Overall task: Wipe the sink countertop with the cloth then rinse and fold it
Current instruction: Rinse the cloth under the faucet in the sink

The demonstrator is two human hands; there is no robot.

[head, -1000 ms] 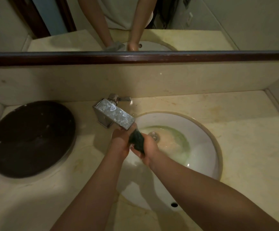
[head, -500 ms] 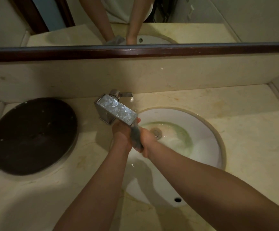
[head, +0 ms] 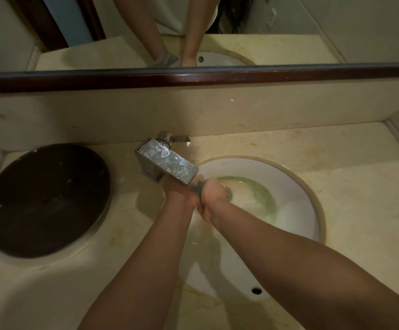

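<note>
head view: under the tap (head: 167, 164) spout, over the sink (head: 296, 186), the left hand (head: 178, 190) and right hand (head: 214, 195) press together, both clenched on the dark cloth (head: 198, 188). the cloth is bunched between the two fists, only a small part showing. left of the tap, a dark round lid (head: 46, 198) lies on the counter (head: 348, 182).

Two bare forearms, no sleeves reaching wrists or elbows, no watch, bracelet or ring visible. Left hand (head: 178, 191) and right hand (head: 214, 195) ungloved. In the mirror reflection at far centre, a pale, light-coloured garment above the arms.
</note>
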